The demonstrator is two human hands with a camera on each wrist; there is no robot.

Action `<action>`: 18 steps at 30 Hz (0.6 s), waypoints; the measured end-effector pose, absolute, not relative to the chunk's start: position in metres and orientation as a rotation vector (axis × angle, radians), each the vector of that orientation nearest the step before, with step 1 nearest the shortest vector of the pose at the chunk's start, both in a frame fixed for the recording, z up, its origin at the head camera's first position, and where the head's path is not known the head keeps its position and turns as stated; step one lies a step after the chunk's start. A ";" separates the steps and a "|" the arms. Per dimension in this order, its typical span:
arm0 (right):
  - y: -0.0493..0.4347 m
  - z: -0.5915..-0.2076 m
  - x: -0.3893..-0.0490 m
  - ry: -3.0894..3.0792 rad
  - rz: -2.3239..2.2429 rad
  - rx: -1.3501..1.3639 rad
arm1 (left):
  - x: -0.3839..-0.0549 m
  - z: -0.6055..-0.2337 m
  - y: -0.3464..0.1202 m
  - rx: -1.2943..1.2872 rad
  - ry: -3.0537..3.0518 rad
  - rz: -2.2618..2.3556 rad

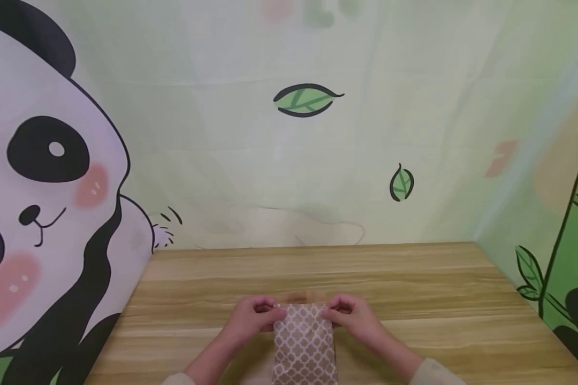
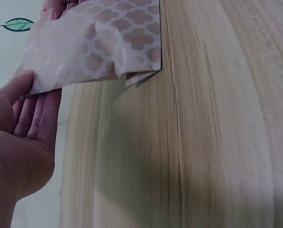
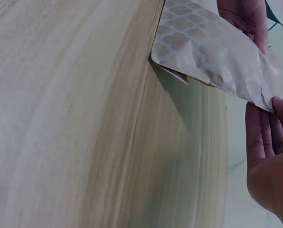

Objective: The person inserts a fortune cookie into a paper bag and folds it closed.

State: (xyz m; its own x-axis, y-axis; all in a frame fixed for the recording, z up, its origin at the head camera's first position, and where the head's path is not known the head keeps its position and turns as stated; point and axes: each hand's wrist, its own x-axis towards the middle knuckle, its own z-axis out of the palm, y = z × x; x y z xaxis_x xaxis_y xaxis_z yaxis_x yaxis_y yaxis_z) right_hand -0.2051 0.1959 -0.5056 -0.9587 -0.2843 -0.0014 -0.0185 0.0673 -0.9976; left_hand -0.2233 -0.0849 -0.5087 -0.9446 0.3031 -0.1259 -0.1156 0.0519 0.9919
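A flat brown paper bag with a white lattice pattern lies lengthwise at the front middle of the table, its far end lifted. My left hand pinches the far left corner between thumb and fingers. At the far right corner, my right hand does the same. In the left wrist view the bag looks creased near the held end, and a folded side flap shows under its edge. The right wrist view shows the bag sloping up from the tabletop, with the right-hand thumb above and fingers beneath.
The wood-grain table extends around the bag to a back edge against a pale green cloth backdrop. Printed on the cloth are a panda at the left, leaves and a bamboo stalk at the right.
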 end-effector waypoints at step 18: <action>0.201 -0.509 -0.209 2.095 -1.986 -0.327 | -0.220 -0.514 -0.087 0.279 2.091 2.014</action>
State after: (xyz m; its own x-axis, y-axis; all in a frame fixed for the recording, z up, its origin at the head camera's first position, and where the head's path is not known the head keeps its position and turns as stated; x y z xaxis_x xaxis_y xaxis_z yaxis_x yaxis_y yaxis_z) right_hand -0.2090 0.2005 -0.5089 -0.9473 -0.3199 -0.0174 0.0002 0.0536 -0.9986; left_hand -0.2205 -0.0866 -0.5138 -0.9567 0.2897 -0.0299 -0.0190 0.0401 0.9990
